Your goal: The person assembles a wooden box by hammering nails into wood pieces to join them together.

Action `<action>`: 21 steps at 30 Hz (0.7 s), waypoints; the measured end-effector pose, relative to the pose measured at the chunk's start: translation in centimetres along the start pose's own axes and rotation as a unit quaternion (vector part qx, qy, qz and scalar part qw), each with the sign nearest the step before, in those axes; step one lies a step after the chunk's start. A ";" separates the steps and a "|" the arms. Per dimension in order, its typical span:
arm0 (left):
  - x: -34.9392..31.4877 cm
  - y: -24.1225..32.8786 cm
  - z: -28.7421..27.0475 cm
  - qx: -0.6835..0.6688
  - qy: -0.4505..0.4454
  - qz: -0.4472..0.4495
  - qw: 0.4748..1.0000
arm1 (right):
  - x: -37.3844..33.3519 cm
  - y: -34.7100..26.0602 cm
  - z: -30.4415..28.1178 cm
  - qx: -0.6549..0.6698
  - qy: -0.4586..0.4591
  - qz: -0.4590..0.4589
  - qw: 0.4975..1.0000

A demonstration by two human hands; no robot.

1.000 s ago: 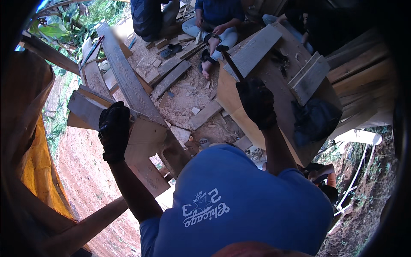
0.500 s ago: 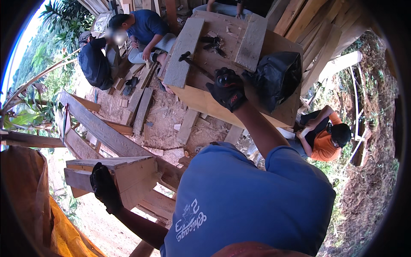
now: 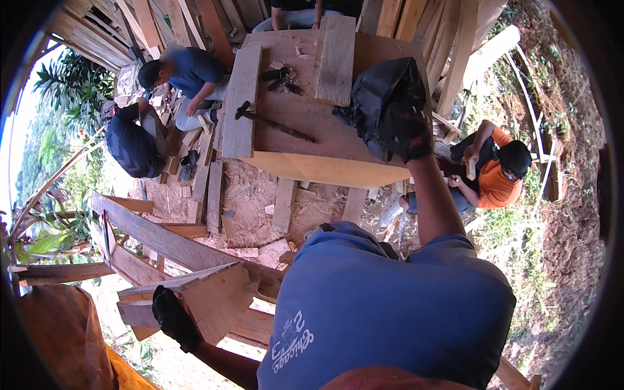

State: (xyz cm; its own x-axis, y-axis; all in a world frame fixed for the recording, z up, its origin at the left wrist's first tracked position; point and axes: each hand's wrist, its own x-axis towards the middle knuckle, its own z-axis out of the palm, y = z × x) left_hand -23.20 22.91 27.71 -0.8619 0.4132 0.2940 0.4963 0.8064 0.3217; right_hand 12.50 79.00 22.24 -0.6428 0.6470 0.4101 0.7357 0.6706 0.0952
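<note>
A brown and orange tarp (image 3: 65,331) hangs at the far left. Beside it a wooden box (image 3: 224,296) made of boards sits off the counter, against the long curved plank (image 3: 166,237). The black-gloved left hand (image 3: 174,318) touches the box's left end; how far its fingers close I cannot tell. Beyond, a person in dark clothes (image 3: 133,143) and one in a blue shirt (image 3: 188,75) sit low among scrap wood. Next comes the counter (image 3: 292,146), with a pale board (image 3: 242,97) along its left edge. A hammer (image 3: 279,127) lies loose, its head on that board and its handle slanting toward the near edge. Dark tools (image 3: 281,79) and wood chips lie farther back, then a second board (image 3: 335,62) reaching the far edge. Near the right edge is a black plastic bag (image 3: 383,84); the black-gloved right hand (image 3: 408,133) touches it, fingers lost against the dark plastic, so open or closed I cannot tell. Past the right edge sits a person in orange (image 3: 497,175)
</note>
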 end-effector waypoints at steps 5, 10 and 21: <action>-0.7 -0.7 -0.1 -0.005 -0.007 -0.005 1.000 | -2.2 -11.6 4.3 -0.086 -0.041 -0.028 0.995; -1.2 -0.6 -0.4 -0.005 0.000 -0.001 1.000 | -1.2 -10.5 3.3 -0.208 0.092 -0.153 0.962; -0.9 -0.8 0.1 0.019 0.024 0.016 0.999 | 2.0 10.1 6.3 0.132 -0.127 -0.055 0.981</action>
State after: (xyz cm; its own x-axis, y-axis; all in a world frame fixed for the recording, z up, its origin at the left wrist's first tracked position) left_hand -22.81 21.94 27.10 -0.8391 0.4198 0.3460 0.5189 0.8086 0.2774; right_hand 17.28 89.40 18.28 -0.7727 0.6123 0.1675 0.5991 0.7906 -0.1263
